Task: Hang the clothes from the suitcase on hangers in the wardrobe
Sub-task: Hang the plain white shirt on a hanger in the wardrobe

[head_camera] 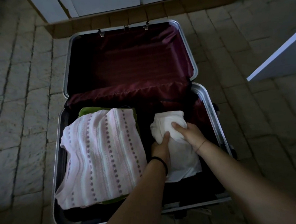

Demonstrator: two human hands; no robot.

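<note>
An open suitcase (pixel 212 117) with a silver frame and dark red lining lies on the floor. In its near half, on the left, sits a folded pink striped knit garment (pixel 101 155) on top of a green one (pixel 86 111). On the right lies a white folded garment (pixel 180 160). My left hand (pixel 161 146) grips the white garment's left side, thumb on top. From the right, my right hand (pixel 189 132) grips the same garment, thumb pressed into the cloth. The far half of the suitcase holds only lining.
White wardrobe doors (pixel 109 0) stand beyond the suitcase at the top of the view. A white panel (pixel 280 57) juts in at the right. Stone floor tiles (pixel 19 85) surround the suitcase.
</note>
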